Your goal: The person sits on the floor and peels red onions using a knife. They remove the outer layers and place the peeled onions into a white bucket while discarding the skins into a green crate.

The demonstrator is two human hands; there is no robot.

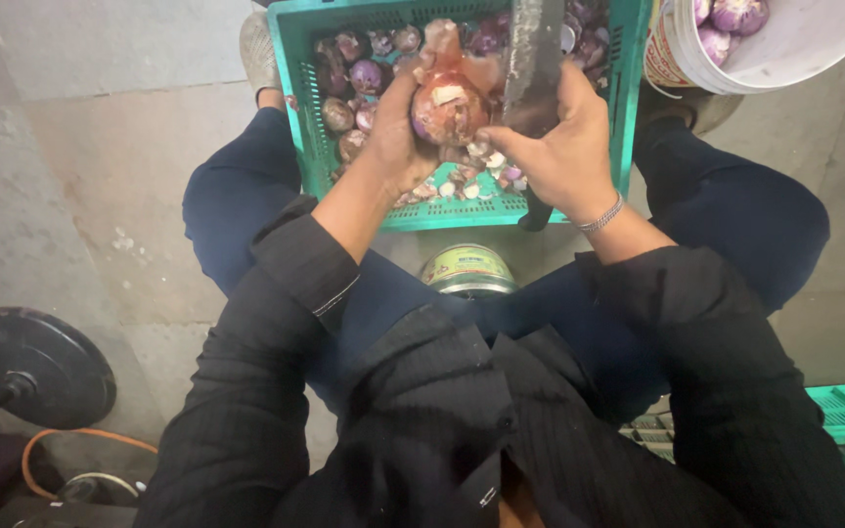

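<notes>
Your left hand (398,132) holds a red onion (449,106) directly above the green crate (303,93), with the fingers wrapped around its near-left side and closed on the bulb. A flap of loose papery skin stands up from the onion's far side. Your right hand (559,147) sits just right of the onion, over the crate's right half, fingers closed around the handle of a broad dark knife (534,59) whose blade points away from you across the crate; the thumb tip rests near the onion's right edge

To peel well at this stage:

- Keep the onion over the crate so that skin falls onto the scraps (481,176) gathered at its near edge
- Keep the left fingertips behind the blade's line of travel
- Catch the loosened skin between right thumb and blade, and pull away from the left palm
- Turn the bulb with the left hand instead of shifting the knife

Unpeeled onions (364,73) fill the crate's far-left part. A white bucket (794,54) holding peeled purple onions (735,15) stands just right of the crate. A round tin (466,269) lies on the floor just nearer than the crate, between your knees
</notes>
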